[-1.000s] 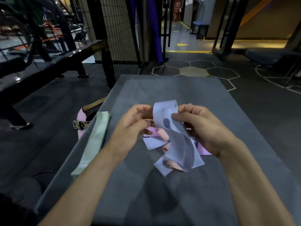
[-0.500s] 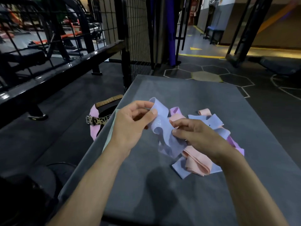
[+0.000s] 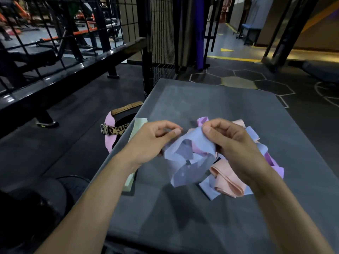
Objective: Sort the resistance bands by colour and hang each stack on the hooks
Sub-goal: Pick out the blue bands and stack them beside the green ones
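A blue band (image 3: 185,162) is pinched at its top edge by the right hand (image 3: 233,143) – it hangs toward the person above the mixed pile (image 3: 244,162). The left hand (image 3: 152,142), fingers curled, grips its left edge – the green band (image 3: 136,128) lies just beyond that hand

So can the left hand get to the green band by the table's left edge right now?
Probably yes. The green band lies flat just beneath the left hand with nothing on it, though that hand first has to release the blue band.

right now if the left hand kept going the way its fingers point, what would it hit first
Probably the blue band, then the right hand pinching it. The left hand points right toward both; depth is hard to judge.
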`<act>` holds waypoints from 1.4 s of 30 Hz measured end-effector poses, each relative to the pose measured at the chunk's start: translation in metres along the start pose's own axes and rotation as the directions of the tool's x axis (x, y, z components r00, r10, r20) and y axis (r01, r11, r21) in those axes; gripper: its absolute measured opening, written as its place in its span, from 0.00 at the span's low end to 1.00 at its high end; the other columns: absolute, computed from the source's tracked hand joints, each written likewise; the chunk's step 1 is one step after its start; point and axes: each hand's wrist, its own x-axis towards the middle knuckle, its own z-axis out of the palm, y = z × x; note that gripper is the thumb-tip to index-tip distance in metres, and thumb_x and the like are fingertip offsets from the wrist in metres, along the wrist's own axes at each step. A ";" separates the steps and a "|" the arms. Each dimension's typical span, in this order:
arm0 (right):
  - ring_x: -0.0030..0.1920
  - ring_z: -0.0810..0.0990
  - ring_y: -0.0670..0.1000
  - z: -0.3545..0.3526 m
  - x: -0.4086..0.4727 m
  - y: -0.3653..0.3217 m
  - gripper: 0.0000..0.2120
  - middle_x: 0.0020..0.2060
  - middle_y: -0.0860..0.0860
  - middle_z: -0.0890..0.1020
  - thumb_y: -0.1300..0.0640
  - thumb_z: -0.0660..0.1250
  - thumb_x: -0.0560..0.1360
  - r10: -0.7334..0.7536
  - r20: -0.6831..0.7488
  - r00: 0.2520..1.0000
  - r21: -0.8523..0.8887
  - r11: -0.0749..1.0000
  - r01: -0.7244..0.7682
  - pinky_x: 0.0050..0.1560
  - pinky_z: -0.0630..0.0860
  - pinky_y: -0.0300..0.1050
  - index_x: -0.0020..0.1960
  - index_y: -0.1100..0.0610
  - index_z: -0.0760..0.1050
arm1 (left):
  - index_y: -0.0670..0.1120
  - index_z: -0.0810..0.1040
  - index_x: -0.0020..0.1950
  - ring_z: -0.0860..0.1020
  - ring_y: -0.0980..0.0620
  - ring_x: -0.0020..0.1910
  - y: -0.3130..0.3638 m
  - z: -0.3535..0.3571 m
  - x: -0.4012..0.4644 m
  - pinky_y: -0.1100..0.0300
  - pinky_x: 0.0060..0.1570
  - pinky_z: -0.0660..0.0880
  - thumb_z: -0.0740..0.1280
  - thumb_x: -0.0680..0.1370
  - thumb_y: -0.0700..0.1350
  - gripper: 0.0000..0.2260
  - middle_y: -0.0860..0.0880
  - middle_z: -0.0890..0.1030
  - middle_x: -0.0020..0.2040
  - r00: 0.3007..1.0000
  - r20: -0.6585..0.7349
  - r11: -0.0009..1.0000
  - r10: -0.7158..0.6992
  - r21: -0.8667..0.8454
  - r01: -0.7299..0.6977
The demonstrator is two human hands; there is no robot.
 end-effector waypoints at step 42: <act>0.46 0.72 0.53 0.024 -0.012 0.010 0.18 0.42 0.59 0.74 0.48 0.66 0.79 0.056 0.378 0.924 -0.041 0.998 -0.043 0.50 0.70 0.60 0.50 0.65 0.77 | 0.39 0.77 0.50 0.76 0.55 0.46 0.034 0.002 -0.017 0.63 0.45 0.75 0.59 0.82 0.52 0.16 0.53 0.78 0.49 0.946 0.176 0.941 0.274 -0.252 -0.226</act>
